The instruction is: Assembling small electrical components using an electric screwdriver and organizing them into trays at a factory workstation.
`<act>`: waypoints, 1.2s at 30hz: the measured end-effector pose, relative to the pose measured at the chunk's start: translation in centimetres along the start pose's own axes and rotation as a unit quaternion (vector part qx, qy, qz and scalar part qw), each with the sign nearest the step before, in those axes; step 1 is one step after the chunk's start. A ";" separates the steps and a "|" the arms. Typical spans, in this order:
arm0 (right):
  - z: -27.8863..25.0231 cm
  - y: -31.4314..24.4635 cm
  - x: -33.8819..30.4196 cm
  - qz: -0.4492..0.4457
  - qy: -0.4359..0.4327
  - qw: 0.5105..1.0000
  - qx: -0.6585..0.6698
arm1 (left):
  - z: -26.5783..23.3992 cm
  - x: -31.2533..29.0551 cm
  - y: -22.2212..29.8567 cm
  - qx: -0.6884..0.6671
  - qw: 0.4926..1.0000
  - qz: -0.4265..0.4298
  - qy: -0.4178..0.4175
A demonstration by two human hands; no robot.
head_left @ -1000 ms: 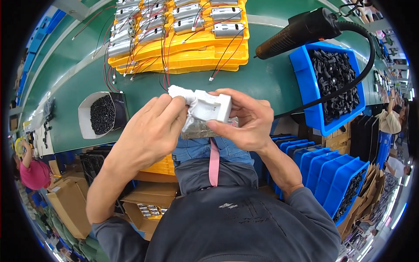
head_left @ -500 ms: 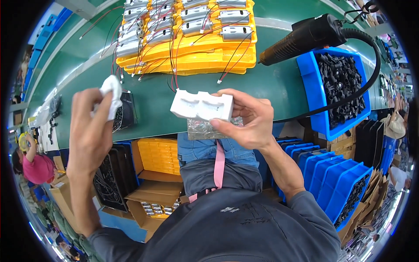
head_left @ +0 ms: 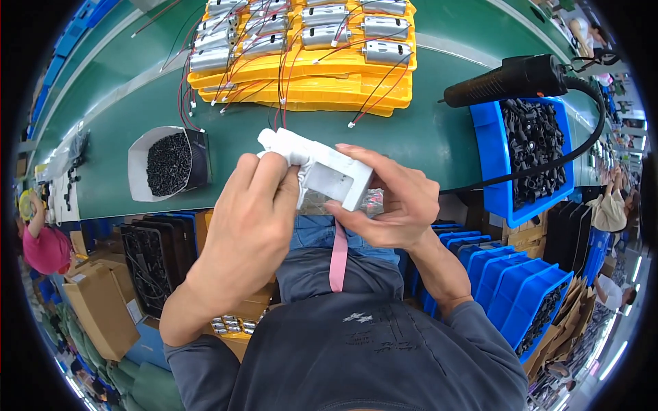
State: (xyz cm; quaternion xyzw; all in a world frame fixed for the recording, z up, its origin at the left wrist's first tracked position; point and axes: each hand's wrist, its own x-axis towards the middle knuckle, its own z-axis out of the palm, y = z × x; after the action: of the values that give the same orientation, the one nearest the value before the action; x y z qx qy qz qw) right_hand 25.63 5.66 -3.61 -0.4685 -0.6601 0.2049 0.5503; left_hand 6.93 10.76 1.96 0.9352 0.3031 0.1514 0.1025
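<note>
Over the table's near edge, my right hand (head_left: 394, 198) grips a white block (head_left: 359, 179) with rounded recesses, thumb on its near side and fingers behind. My left hand (head_left: 250, 209) is closed with bent fingers around a crumpled white cloth (head_left: 291, 145), which presses against the block's left part. One recess shows at the right; the cloth and my left fingers hide the other. Beneath the block, partly covered by my hands, is a clear plastic-wrapped thing (head_left: 313, 203).
Yellow trays (head_left: 308, 96) of silver motors with red and black wires stand at the back. An open box of small black screws (head_left: 168, 164) sits left. To the right are a black electric screwdriver (head_left: 507, 83) with a thick cable and a blue bin (head_left: 490, 147) of black parts.
My left hand has come right and brought the cloth onto the white block. The block has tilted in my right hand. The screw box, partly hidden before, now shows.
</note>
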 end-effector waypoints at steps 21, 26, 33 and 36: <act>-0.5 0.3 0.6 0.035 -0.051 0.997 0.052 | 1.1 -0.6 2.6 0.035 0.999 -0.026 0.014; 0.1 0.7 0.0 0.027 -0.035 0.998 0.041 | 1.9 0.1 1.6 -0.133 0.991 -0.020 0.025; -0.4 0.4 0.3 0.015 -0.049 0.998 0.038 | 0.9 -0.2 0.9 -0.406 0.907 -0.098 -0.053; -0.5 0.1 0.6 0.087 -0.080 0.991 0.063 | 2.5 -0.2 1.3 -0.189 0.980 -0.044 0.051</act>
State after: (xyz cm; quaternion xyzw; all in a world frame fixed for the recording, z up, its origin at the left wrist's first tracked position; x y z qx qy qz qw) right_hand 26.15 6.13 -3.23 -0.4707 -0.6440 0.3304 0.5046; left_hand 8.32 9.34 -0.08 0.8759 0.3151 0.2482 0.2682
